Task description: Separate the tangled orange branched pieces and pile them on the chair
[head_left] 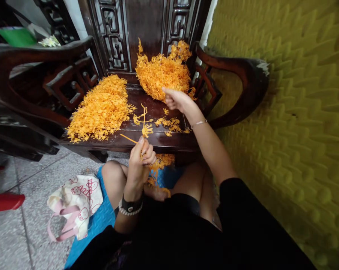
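Observation:
My left hand (139, 159) is closed around a thin orange plastic sprue (143, 123) with small pieces on it, held upright at the front edge of a dark wooden chair seat (154, 108). My right hand (176, 99) reaches forward, fingers pinched at the lower edge of the tangled orange heap (163, 73) at the back of the seat. A second, flatter orange pile (101, 108) covers the seat's left side. Loose orange bits (169, 125) lie between the hands. More orange pieces (160, 163) sit low between my knees.
Carved armrests (237, 75) rise on both sides of the seat. A yellow textured wall (293, 112) is close on the right. On the tiled floor lie a patterned cloth bag (75, 204), a blue mat (98, 221) and a red object (4, 200).

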Available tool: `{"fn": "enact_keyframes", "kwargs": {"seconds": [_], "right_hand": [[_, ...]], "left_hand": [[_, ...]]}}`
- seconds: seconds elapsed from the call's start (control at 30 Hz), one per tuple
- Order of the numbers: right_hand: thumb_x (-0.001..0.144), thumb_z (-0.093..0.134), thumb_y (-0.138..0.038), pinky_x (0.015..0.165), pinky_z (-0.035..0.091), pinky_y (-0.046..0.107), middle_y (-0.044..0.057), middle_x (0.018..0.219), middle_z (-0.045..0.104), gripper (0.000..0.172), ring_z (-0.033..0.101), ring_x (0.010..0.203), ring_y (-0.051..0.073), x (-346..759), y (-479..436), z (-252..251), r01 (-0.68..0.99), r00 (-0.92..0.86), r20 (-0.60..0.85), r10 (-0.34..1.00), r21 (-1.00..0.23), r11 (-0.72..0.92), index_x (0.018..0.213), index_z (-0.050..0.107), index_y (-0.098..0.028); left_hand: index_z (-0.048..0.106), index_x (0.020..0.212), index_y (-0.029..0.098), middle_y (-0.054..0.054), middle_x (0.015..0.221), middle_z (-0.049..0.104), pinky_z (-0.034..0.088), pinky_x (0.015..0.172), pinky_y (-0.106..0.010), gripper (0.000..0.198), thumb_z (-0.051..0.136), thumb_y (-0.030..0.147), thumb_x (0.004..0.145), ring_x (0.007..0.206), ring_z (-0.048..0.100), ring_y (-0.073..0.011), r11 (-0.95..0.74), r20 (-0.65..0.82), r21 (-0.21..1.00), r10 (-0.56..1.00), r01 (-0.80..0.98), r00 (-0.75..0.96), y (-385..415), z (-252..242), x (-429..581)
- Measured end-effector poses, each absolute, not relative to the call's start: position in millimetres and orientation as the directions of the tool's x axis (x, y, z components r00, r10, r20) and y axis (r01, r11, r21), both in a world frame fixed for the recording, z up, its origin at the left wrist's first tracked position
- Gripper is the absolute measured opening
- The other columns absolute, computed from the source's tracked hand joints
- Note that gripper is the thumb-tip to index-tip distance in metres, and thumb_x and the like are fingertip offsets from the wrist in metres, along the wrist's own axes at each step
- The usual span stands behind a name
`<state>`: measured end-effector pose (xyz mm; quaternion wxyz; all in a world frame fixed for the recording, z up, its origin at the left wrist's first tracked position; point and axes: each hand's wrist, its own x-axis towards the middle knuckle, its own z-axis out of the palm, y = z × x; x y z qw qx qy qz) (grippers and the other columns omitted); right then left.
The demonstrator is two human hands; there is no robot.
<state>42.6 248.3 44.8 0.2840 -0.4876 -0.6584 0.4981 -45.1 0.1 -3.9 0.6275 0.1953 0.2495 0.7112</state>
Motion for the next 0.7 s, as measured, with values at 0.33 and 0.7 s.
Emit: {"fn": "enact_keyframes", "kwargs": {"seconds": [0.33, 0.7], "right_hand": [[0.082, 0.052, -0.009, 0.089, 0.035, 0.041, 0.027, 0.105, 0.065, 0.023, 0.055, 0.107, 0.033, 93.1, 224.2, -17.7, 0.945, -0.326, 0.087, 0.941, -0.008, 0.328, 0.098, 0.067, -0.003], [0.094, 0.043, -0.037, 0.076, 0.046, 0.028, 0.009, 0.1, 0.069, 0.033, 0.061, 0.088, 0.017, 68.5, 175.3, 32.9, 0.243, -0.744, 0.141, 0.653, -0.853, 0.461, 0.106, 0.065, -0.016]], "left_hand": [[0.041, 0.057, 0.016, 0.007, 0.047, 0.029, 0.019, 0.039, -0.015, 0.042, 0.06, 0.041, 0.084, 0.039, 0.022, -0.003, -0.087, -0.008, 0.801, 0.988, -0.592, -0.155, 9.5, -22.4, -45.8], [0.043, 0.056, 0.015, 0.007, 0.048, 0.03, 0.017, 0.04, -0.016, 0.045, 0.061, 0.047, 0.083, 0.041, 0.022, -0.0033, 0.025, -0.072, 0.879, 0.994, -0.477, -0.08, 15.9, -37.0, -53.1]]}}
